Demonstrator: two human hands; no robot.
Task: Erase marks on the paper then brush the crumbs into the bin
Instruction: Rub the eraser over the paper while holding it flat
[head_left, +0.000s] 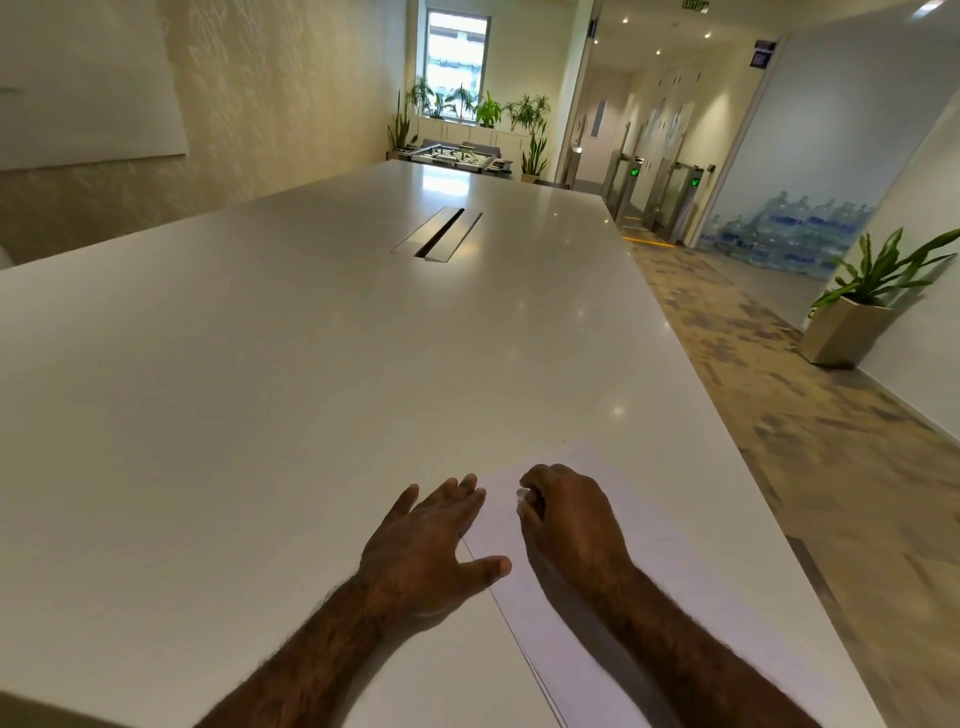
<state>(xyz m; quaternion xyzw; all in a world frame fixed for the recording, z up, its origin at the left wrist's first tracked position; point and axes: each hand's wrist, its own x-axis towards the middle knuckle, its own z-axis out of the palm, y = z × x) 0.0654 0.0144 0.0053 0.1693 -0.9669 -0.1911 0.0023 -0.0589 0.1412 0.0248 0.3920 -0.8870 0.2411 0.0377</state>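
I am in the erasing step: my left hand presses spread fingers on the paper at the table's near right edge, my right hand pinches a small white eraser, and rubbing likely comes next.

bare forearms (hairy), no sleeves

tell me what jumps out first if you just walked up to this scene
Two bare forearms reach in from the bottom edge: the left hand lies flat, holding down the paper, and the right hand pinches a small white eraser on it. Beyond them the long white table runs toward a bright window.
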